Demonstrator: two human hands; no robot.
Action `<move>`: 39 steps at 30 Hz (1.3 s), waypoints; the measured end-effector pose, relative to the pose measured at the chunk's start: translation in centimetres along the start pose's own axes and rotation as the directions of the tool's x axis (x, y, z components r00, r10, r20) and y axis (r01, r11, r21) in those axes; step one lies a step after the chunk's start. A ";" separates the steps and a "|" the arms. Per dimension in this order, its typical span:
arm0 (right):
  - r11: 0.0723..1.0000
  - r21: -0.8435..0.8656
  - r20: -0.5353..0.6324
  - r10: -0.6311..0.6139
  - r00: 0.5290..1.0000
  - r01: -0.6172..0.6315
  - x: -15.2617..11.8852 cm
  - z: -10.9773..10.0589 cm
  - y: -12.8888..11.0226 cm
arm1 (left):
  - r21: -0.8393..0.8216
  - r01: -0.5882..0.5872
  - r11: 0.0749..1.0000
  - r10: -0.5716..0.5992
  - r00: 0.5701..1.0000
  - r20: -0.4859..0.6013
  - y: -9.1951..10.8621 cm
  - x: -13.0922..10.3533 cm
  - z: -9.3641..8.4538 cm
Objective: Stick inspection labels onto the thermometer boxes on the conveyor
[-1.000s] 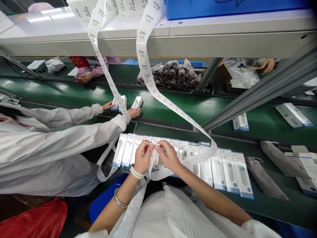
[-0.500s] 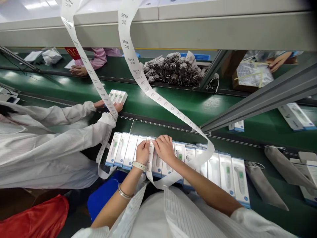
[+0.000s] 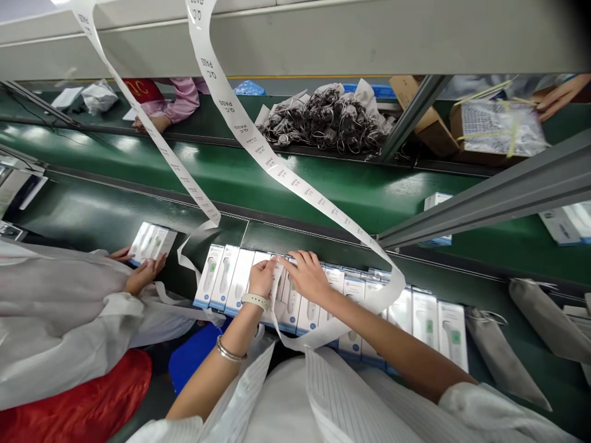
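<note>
My left hand (image 3: 261,278), with a pale watch band on the wrist, is closed in a pinch on a white strip of Q.C. PASS labels (image 3: 276,301). My right hand (image 3: 305,275) lies just beside it, fingers stretched over the boxes. One of its fingertips reaches the strip by my left fingertips; whether a label is on it is too small to tell. Beneath both hands runs a row of slim white-and-blue boxes (image 3: 427,323) with a device pictured on the front. From the overhead shelf the strip loops across the boxes and in front of my body.
On the left a co-worker's hands (image 3: 146,271) hold several similar boxes. Grey pouches (image 3: 496,357) lie right of my row. Across the green conveyor belt (image 3: 323,184) is a heap of grey pouches (image 3: 332,120). A slanted metal post (image 3: 484,191) and a shelf edge (image 3: 323,46) frame the space.
The co-worker's hands have drawn their boxes from the belt's edge back toward their body. My hands stay at the label strip, almost in place. The view has shifted slightly.
</note>
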State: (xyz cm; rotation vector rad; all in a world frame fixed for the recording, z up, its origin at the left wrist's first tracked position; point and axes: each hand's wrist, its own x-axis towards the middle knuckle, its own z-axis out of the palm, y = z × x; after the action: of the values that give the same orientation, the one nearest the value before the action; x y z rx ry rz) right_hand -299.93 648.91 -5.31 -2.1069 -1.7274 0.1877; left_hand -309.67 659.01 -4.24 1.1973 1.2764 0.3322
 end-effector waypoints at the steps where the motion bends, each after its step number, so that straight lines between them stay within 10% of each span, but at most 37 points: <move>1: 1.000 0.002 -0.003 -0.006 1.000 0.006 -0.1 0.0 0.0 | -0.025 -0.006 1.000 0.006 1.000 -0.014 -0.1 -0.1 -0.2; 11: 0.999 0.018 0.002 0.048 0.999 -0.048 2.9 1.2 1.2 | -0.074 0.030 0.997 -0.037 0.995 -0.091 -0.2 -3.3 -2.2; 16: 0.959 0.254 -0.201 0.177 0.964 -0.123 2.7 0.0 -0.4 | -0.087 -0.172 0.981 0.175 0.984 0.030 0.5 -5.1 -2.8; 22: 0.661 0.741 -0.217 0.403 0.889 -0.119 -1.2 -2.4 -6.4 | -0.009 -0.458 0.889 0.451 0.872 0.188 1.1 -6.3 -3.3; 31: 0.597 0.784 -0.246 0.554 0.796 -0.173 -2.1 -3.0 -7.9 | -0.088 -0.638 0.765 0.615 0.683 0.394 2.1 -6.0 -3.4; 39: 0.779 0.590 -0.265 0.437 0.859 -0.214 -2.8 -3.1 -5.9 | 0.036 -0.527 0.849 0.499 0.823 0.272 1.3 -5.6 -1.1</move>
State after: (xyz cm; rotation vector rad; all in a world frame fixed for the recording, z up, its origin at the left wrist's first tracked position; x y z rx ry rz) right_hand -304.76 646.36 -0.58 -1.8329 -0.9105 0.2968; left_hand -311.98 655.81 0.12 1.6233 0.7374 0.4874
